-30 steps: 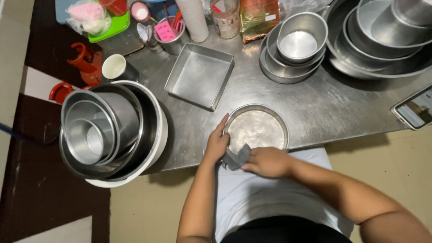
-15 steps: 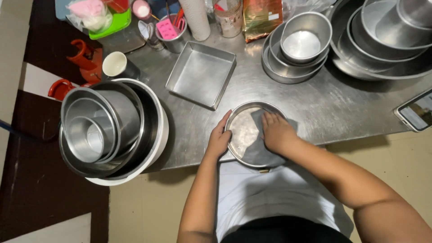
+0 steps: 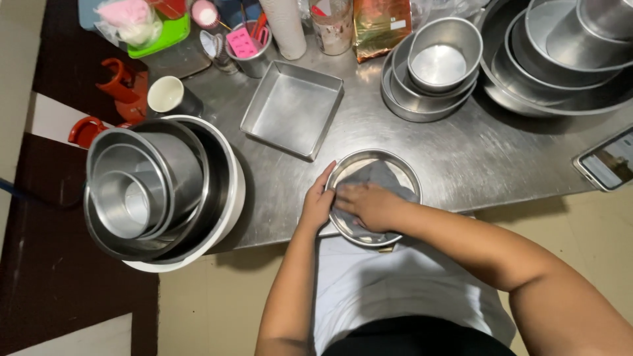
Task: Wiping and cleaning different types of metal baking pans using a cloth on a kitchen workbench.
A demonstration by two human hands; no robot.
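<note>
A round metal pan [image 3: 399,166] sits at the near edge of the steel table [image 3: 475,158], partly over the edge. My left hand [image 3: 316,201] grips the pan's left rim and steadies it. My right hand [image 3: 366,203] lies inside the pan, pressing a grey cloth [image 3: 379,178] flat against its bottom. The cloth spreads under and beyond my fingers.
A square metal tray [image 3: 293,109] lies just behind the pan. Nested round pans [image 3: 155,188] stack at the left, more nested pans [image 3: 435,69] and large bowls [image 3: 560,59] at the back right. A phone [image 3: 610,161] lies at the right edge. Cups and containers crowd the far side.
My right hand moved from the pan's near rim into the pan, then across its inside with the cloth. My left hand stayed on the left rim.
</note>
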